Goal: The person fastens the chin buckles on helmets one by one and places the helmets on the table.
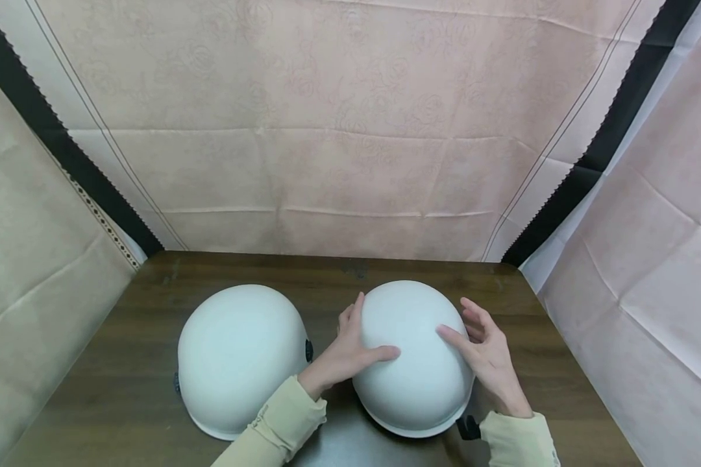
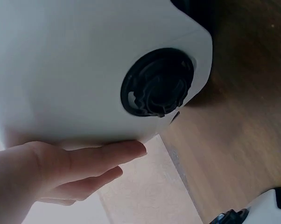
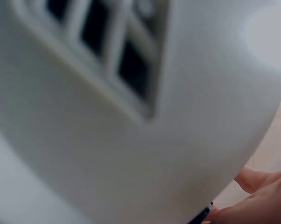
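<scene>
Left hand [image 1: 350, 350] and right hand [image 1: 492, 363] flank a smooth helmet [image 1: 417, 376] — the grip spread, not clamped — so uneven pressure could slide it into the other helmet [image 1: 241, 360], left of the grip.

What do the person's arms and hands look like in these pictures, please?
The pale yellow fabric left sleeve and matching pale yellow right sleeve are long and creased. The left hand and right hand are bare, with no gloves or rings visible.
</scene>
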The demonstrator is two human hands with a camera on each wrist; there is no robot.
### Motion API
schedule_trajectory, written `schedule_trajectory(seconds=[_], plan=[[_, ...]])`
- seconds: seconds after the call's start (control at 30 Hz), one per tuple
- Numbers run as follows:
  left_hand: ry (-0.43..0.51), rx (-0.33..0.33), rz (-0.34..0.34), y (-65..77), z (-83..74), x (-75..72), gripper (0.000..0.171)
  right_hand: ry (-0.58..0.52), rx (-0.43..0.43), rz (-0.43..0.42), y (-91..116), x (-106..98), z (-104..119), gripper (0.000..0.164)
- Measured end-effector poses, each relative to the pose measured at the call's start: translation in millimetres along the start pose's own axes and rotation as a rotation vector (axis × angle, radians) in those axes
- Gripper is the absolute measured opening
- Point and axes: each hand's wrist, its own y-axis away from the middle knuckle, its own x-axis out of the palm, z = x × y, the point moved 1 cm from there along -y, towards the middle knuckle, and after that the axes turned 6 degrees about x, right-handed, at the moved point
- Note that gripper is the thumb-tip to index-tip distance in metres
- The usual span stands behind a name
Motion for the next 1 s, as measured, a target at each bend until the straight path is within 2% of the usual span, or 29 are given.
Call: schedule_trajectory(seconds=[0.53,0.67,0.9,1.0], plan=[[-0.007,0.022,-0.019,-0.1,-1.8,-2.3,0.116,0.057,-0.058,-0.023,9,-2,11,0.077],[-0.043,0.041,-0.025,1.5,-4.8,-4.2,0.117,0.063,-0.085,-0.029,11,-2,13,0.077],[-0.103,0.1,-0.021,6.0,-13.5,-5.0,0.105,0.073,-0.088,-0.04,13,-1,16,0.079],[-0.142,0.13,-0.027,7.0,-16.4,-4.1,0.108,0.085,-0.092,-0.047,14,0,17,0.08]])
